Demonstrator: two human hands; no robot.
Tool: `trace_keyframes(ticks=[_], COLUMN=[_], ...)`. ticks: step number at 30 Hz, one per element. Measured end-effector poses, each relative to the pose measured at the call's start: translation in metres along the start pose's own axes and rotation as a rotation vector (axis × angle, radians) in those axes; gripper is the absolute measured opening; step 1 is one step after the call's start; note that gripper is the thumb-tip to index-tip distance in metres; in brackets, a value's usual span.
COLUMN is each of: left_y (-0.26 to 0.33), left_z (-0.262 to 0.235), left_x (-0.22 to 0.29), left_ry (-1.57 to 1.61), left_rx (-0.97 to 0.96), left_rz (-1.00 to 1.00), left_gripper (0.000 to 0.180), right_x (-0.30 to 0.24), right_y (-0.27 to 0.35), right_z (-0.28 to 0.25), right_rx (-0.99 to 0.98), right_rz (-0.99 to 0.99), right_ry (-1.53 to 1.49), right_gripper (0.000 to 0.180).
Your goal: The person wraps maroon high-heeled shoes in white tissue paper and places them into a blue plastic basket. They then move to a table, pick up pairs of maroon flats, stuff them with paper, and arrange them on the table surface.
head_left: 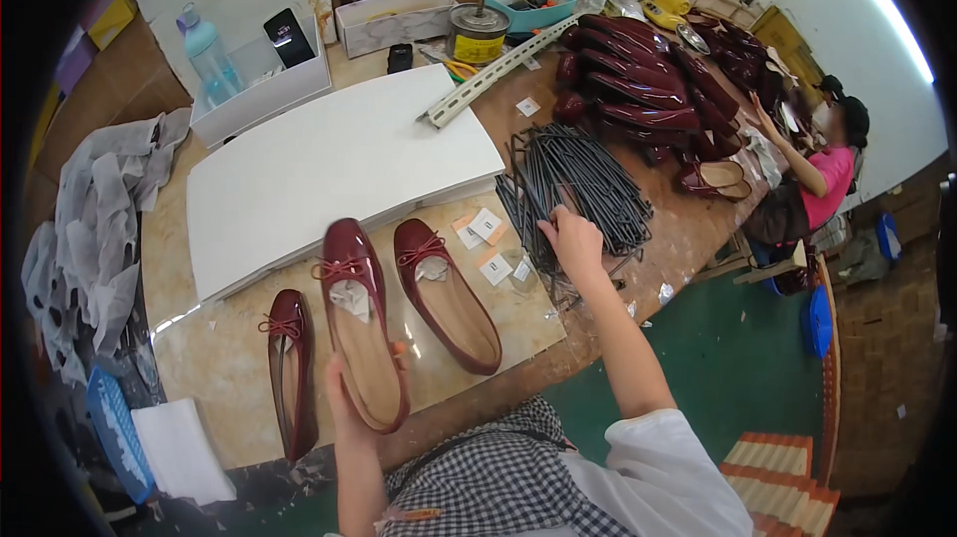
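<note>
the shoe [361,333] is a dark red glossy flat with a small bow at the toe, held up over the near edge of the counter [239,387] by the left hand [344,392]. its fingers are closed on the heel end, thumb at the rim on the right. it looks light and fairly soft in the upper, and the patent skin is likely slick and easy to smudge, so the heel and sole edges seem the safest places to take hold. white paper [351,298] is stuffed in the toe. two more flats lie on the counter, one left [291,367], one right [446,296]. further right, the right hand [575,243] rests on a heap of dark rods [583,183], fingers curled on them. a white board [339,168] lies beyond.
</note>
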State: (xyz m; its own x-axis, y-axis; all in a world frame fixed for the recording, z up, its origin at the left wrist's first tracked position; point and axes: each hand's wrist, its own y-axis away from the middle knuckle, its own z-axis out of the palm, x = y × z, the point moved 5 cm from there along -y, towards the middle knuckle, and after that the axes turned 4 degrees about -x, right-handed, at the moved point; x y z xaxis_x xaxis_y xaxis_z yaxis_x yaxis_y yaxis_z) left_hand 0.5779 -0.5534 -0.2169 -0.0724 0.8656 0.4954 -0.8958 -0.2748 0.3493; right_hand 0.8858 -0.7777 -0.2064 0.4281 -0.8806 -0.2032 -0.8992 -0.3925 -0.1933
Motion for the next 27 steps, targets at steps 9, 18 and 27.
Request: trace_keyframes(ticks=[9, 18, 27], left_y=[0.0, -0.002, 0.008], left_z=[-0.03, -0.021, -0.013], left_x=[0.002, 0.026, 0.029], left_ry=[0.046, -0.318, -0.659], left_rx=[0.269, 0.343, 0.343], left_rz=[0.183, 0.43, 0.535], left_gripper=[0.074, 0.062, 0.059], right_x=[-0.019, -0.199, -0.241], right_y=[-0.003, 0.102, 0.101], right_z=[-0.057, -0.072, -0.079], right_rx=[0.12, -0.743, -0.582], right_rz=[0.052, -0.256, -0.365], right_ry=[0.11, -0.945, -0.926], right_gripper=[0.023, 0.028, 0.028])
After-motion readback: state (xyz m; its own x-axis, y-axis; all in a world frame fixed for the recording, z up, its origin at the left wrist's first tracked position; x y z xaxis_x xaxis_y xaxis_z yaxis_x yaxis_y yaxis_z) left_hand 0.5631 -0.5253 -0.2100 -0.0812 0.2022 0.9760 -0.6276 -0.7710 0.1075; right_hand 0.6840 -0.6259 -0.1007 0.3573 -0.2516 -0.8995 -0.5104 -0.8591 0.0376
